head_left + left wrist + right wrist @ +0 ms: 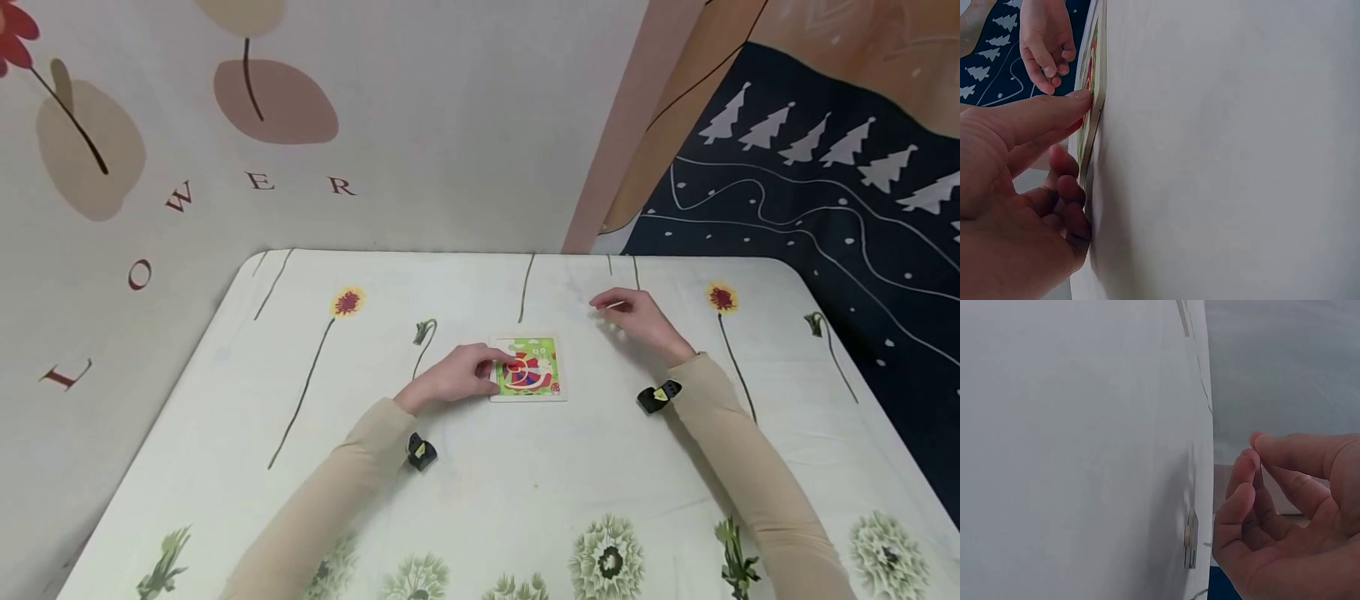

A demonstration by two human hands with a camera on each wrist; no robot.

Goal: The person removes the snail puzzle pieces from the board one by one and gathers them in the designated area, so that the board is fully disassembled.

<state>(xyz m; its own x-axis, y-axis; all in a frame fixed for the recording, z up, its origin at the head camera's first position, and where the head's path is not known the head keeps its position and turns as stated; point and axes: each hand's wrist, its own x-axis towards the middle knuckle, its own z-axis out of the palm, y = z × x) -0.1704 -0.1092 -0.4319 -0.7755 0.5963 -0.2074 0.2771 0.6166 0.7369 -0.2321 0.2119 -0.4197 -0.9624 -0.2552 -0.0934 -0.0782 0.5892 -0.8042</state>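
Note:
A square picture puzzle board (540, 375) with a pale frame lies on the table, printed with a red and purple spiral shape on green. At its left side is my left hand (462, 372), index finger reaching over the picture and thumb by the near left corner. The left wrist view shows straight fingers touching the board's (1099, 103) face while the others curl beside its edge. My right hand (637, 319) hovers farther back to the right, thumb and fingertips close together, with nothing visible between them. A small, blurred flat thing (1192, 540) lies near its fingers in the right wrist view.
The white tablecloth (525, 483) carries printed flowers and stems. Behind the table's far edge rises a pale printed wall covering (450, 167), with a dark tree-patterned cloth (787, 192) at the right. Each wrist wears a small black camera (422, 451).

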